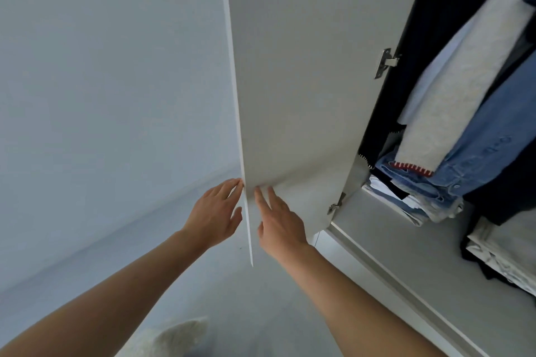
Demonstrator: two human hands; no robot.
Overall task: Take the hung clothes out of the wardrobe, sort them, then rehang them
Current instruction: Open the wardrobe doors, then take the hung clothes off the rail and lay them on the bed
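Two hands flank door (pixel 290 66) edge at 6 o'clock | left hand (pixel 216 213), right hand (pixel 280 222) flat-fingered, gripping nothing, steadying it | hung clothes (pixel 452 90) at 3 o'clock, untouched.

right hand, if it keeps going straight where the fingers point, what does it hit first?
Most likely the inner face of the open wardrobe door. The right hand lies flat with straight fingers at the door's free edge, pointing up along the panel. Whether the fingertips already touch is unclear.
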